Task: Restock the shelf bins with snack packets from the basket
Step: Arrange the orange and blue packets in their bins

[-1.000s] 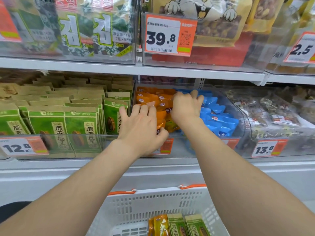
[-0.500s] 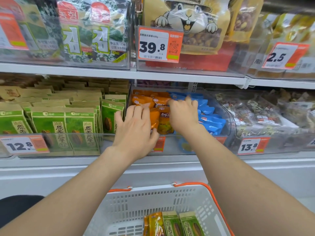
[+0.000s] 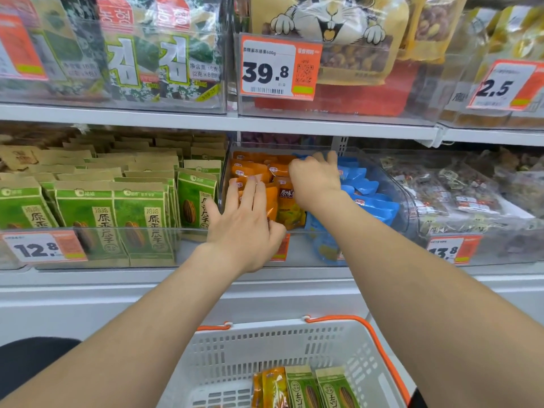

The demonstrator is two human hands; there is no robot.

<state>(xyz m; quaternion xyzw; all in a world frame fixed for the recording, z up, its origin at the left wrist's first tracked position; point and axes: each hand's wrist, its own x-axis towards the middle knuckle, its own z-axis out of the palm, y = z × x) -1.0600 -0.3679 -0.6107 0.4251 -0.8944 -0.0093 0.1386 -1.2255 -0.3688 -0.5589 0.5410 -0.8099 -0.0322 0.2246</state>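
**Hands.** Both bare arms reach up from the lower edge of view to the lower shelf. The left hand lies at the front left corner of the clear bin. Its fingers are straight and close together, pressing flat on the orange packets, and its thumb sits at the bin's front wall. An orange packet just beside it reads "原味". The right hand is deeper in the same bin, on the line where the orange row meets the blue packets. Its fingers are curled over the packet tops; whether they pinch one cannot be told.

**Lower shelf.** Left of the bin stand rows of green seed packets marked "洽洽" and "原香瓜子", behind a 12.8 tag. Toward the right end of the shelf front hangs a 13.8 tag.

**Upper shelf.** At the left are seaweed packs printed with a large "김" and "(2克×8包)". A 39.8 tag, also marked "500g", hangs before a yellow bag with a cartoon rodent. Near the right edge is a 2.5 tag.

**Basket.** The white basket with an orange handle sits below the shelf. At its near edge it holds a yellow-orange packet and two green basket packets, upright and touching side by side.
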